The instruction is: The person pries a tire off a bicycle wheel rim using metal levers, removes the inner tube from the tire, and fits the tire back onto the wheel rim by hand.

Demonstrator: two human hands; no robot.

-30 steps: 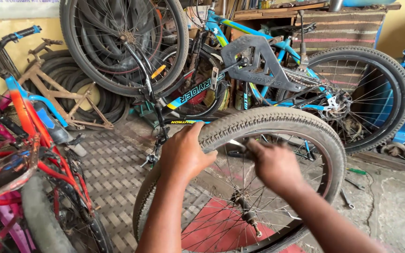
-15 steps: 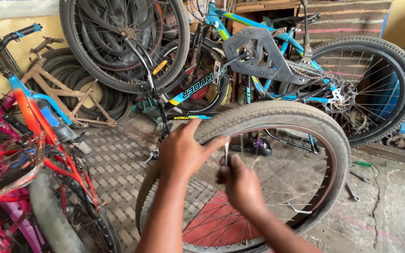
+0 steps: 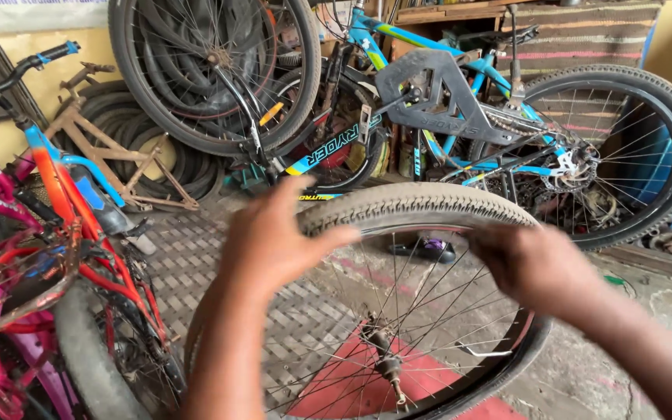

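A spoked bicycle wheel with a grey, worn tyre [image 3: 414, 204] stands upright in front of me, its hub [image 3: 383, 354] low in the middle. My left hand [image 3: 274, 237] rests on the tyre's top left, fingers spread and thumb lying along the tread. My right hand [image 3: 534, 268] is on the tyre's upper right, fingers curled over its edge. Both hands are blurred by motion.
A red and orange bicycle [image 3: 64, 233] leans close at the left. A blue bicycle [image 3: 468, 117] stands behind the wheel, with a black wheel [image 3: 211, 70] and stacked tyres at the back wall. Woven matting and concrete cover the floor.
My right hand has moved from the spokes near the wheel's middle out to the tyre's upper right. My left hand has opened wider on the tyre.
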